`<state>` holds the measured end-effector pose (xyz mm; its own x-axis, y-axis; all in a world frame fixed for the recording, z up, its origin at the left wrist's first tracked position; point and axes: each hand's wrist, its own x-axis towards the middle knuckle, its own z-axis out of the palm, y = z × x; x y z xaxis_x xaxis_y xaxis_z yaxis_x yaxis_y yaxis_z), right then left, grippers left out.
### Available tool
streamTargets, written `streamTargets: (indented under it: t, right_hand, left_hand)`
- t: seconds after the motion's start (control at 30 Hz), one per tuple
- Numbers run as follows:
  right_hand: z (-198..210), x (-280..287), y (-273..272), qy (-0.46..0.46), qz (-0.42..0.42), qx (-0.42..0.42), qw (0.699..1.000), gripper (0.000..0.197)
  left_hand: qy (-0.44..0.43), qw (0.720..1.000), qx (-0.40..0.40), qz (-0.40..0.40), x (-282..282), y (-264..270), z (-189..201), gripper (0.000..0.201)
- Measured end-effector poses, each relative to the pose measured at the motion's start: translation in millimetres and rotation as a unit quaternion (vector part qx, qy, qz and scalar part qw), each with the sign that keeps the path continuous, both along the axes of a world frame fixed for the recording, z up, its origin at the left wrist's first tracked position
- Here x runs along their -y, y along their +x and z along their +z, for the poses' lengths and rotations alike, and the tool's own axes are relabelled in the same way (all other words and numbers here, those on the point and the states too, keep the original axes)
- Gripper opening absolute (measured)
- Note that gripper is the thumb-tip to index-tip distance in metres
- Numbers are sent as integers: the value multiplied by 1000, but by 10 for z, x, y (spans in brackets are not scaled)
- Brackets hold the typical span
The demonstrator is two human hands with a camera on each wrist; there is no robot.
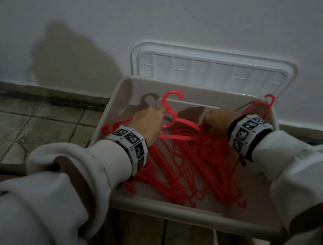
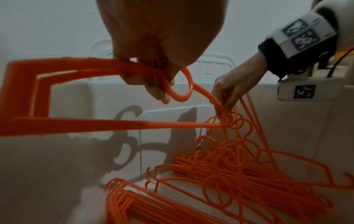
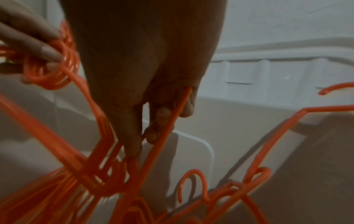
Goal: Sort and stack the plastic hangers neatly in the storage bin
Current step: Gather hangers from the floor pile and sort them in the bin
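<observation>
Hangers (image 1: 183, 156) in bin (image 1: 113, 99), wrist views show fingers (image 3: 132, 136) seemingly pinching.

In the head view the fingers of the left hand (image 1: 148, 124) and the right hand (image 1: 220, 120) are hidden behind the backs of the hands. The near right corner of the storage bin (image 1: 188, 213) is covered by a sleeve (image 1: 312, 167) at lower right. In the right wrist view the hangers (image 3: 63, 174) at lower left blur together, so their count cannot be told. The left wrist view cuts off the held hanger (image 2: 25, 97) at the left edge.
</observation>
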<state>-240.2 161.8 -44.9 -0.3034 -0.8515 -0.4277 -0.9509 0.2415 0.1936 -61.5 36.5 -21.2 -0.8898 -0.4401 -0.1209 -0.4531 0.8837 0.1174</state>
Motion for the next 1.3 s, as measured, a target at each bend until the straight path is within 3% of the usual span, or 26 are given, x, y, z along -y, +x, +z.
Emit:
streamTargets:
  t: [0.2,0.47,0.57,0.63,0.73,0.8,0.9,0.93,0.97,1.13,1.3]
  right_hand:
    - [349,-216,79,-49,-17,16,999,24]
    - [576,-544,59,-69,-104,94,988,39]
    - [538,-633,-27,-53,-107,121,985,25]
    - [482,-656,-66,-107,-119,155,975,21]
    - [368,-609,-67,-243,-157,233,929,17]
    - [288,-566,-47,-287,-205,292,889,12]
    - [210,-506,14,-315,-288,447,786,3]
    - [195,-480,46,-321,-306,466,766,8]
    - [185,-444,87,-320,-307,462,768,11]
    - [107,-162,261,-285,-217,252,899,16]
    - [26,72,429,-182,-174,202,946,30]
  left_hand:
    - [-15,1000,-14,9,-46,-27,124,50]
    - [12,994,-87,70,-62,-24,246,45]
    - [36,990,-98,91,-70,-23,267,52]
    - [52,988,-102,106,-77,-33,279,53]
    - [62,984,-110,124,-96,-63,273,52]
    - [79,980,-117,140,-77,-72,261,49]
    - [131,959,-156,196,-45,-47,291,36]
    - [138,953,-167,212,-49,-45,311,34]
    - [140,948,-175,226,-55,-47,333,33]
    - [148,942,-170,249,-74,-41,379,32]
    - [122,958,-168,200,-14,-73,301,32]
